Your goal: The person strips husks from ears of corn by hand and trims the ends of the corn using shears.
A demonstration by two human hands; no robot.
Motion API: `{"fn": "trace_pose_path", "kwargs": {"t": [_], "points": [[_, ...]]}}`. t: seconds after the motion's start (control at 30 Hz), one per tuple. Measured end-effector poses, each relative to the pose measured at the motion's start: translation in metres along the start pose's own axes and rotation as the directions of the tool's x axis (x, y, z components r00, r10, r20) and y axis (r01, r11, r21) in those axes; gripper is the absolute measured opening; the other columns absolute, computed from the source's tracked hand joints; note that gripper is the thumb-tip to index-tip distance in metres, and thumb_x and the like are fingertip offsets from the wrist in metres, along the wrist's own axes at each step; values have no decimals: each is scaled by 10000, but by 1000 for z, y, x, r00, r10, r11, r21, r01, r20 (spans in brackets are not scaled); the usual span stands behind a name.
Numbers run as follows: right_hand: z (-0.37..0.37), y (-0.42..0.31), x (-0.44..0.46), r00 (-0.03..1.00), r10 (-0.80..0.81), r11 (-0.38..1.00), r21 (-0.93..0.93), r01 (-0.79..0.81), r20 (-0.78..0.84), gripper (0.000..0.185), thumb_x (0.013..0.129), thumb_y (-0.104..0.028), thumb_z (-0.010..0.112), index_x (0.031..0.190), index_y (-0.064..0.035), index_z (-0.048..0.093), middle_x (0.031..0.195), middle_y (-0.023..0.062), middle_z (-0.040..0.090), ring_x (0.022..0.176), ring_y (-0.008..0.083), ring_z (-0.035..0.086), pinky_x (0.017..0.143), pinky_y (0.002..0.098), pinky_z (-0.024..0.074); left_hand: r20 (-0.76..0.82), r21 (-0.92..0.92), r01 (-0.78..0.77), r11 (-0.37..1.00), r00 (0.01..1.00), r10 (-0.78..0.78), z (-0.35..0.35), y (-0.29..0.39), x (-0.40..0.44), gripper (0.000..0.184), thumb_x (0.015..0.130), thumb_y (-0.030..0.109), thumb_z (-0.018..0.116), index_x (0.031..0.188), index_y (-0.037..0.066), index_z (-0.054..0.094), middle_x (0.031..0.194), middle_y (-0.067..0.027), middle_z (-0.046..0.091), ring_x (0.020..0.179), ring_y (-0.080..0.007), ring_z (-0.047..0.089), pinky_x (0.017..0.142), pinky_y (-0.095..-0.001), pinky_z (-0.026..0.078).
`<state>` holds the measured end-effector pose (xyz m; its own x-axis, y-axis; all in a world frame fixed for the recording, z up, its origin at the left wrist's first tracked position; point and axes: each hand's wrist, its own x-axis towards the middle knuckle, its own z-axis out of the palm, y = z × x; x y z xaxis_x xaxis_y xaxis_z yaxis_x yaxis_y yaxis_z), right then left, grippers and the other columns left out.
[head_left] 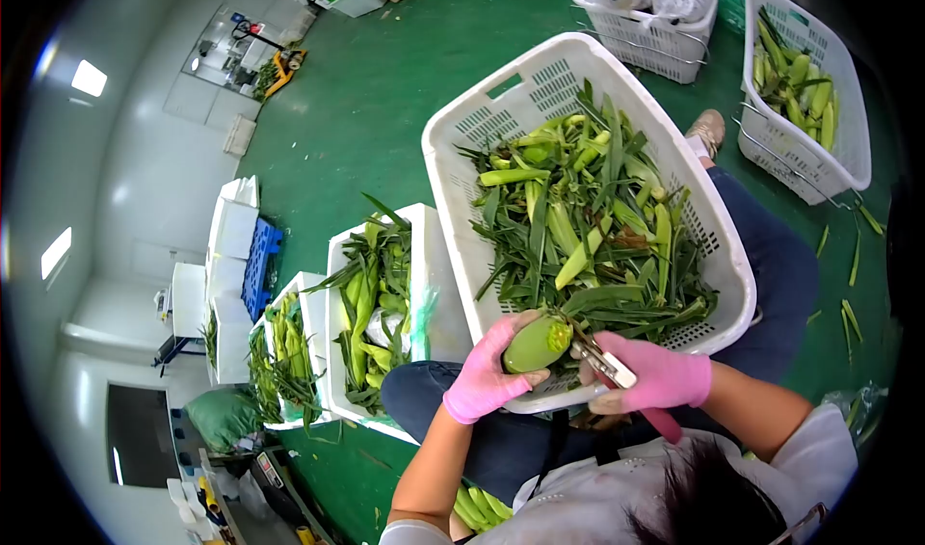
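My left hand (489, 376), in a pink glove, is wrapped around a green ear of corn (530, 345) with its pale cut end facing right. In my right hand (667, 376), also gloved in pink, is a pair of pruning shears (609, 363) with a red handle. Their blades are beside the cut end; whether they touch it I cannot tell. Both hands are over the near edge of a large white plastic crate (449, 145), which stands in front of my lap. Inside it lies a heap of green husk leaves and trimmings (578, 212).
Left of the crate stand white foam boxes (424, 256) of leafy corn. At the right is a white basket (771, 155) of corn ears, and behind, another basket (641, 49) with clear bags. Loose leaves (852, 321) lie on the green floor (385, 92). A yellow pallet jack (285, 68) stands far left.
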<state>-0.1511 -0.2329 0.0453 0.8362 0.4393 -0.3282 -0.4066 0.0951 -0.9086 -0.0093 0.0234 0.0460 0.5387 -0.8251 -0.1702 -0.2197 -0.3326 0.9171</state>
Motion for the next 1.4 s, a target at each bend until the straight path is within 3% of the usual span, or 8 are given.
{"fn": "trace_pose_path", "kwargs": {"t": [0.3,0.53,0.8,0.97,1.1,1.17,1.23,1.4], "points": [[16,12,-8,961,-90,888,415,197,-262,465,864,-55,673,1299,-36,510,1041,107,659,825,171,666,759,324,577,-448,-697,-250,672,884,-136,3,2,28,707,854,275,833,1395,23,453,1363,-151,571,1299,-316,549,1124,-477,437],[44,16,-6,965,64,852,517,80,-255,525,923,-166,737,1337,-20,449,1063,49,606,961,133,596,865,301,509,-785,-610,-658,442,578,-222,27,18,59,541,1006,344,646,1404,42,437,1357,-122,537,1345,-305,495,1173,-488,390],[13,40,48,704,-402,894,-418,162,-586,764,712,-171,860,1351,3,479,1059,94,599,904,180,618,812,324,541,-772,-636,-676,372,561,-300,77,-13,50,567,954,499,679,1303,76,537,1328,-88,581,1287,-277,534,1166,-488,405],[12,25,48,723,-343,894,-446,53,-600,561,720,-231,839,1167,-10,583,903,131,679,754,257,686,725,367,566,-703,-709,-624,328,589,-400,61,-8,59,643,974,610,564,1260,34,578,1269,-131,628,1224,-312,577,1141,-490,426],[23,39,25,929,-313,941,66,332,-199,313,778,-48,754,1051,-46,603,834,12,649,733,99,626,673,275,532,-398,-914,-406,26,881,-256,33,-42,57,691,994,680,421,1178,34,583,1098,-118,632,1046,-294,619,1015,-435,499],[34,19,3,992,-103,917,394,66,75,284,762,-43,749,1002,-26,597,810,54,630,713,148,633,622,305,540,-209,-916,-288,-280,937,-280,33,-44,50,626,1006,633,457,1167,41,583,968,-75,612,893,-247,607,877,-374,523],[39,12,-6,974,-226,771,609,186,-11,357,808,-208,731,1081,-28,588,907,62,625,812,191,629,700,376,540,-202,-884,-98,-457,962,183,35,-45,43,558,996,618,491,1212,110,570,1080,-93,602,967,-252,588,864,-404,509],[9,2,21,869,-229,490,720,492,-438,582,930,-518,660,1235,-29,574,1102,83,621,1048,275,608,883,506,530,-172,-959,-174,-225,985,-29,29,9,-26,784,936,740,457,1604,363,290,1648,-231,280,1441,-372,392,990,-536,485]]}}
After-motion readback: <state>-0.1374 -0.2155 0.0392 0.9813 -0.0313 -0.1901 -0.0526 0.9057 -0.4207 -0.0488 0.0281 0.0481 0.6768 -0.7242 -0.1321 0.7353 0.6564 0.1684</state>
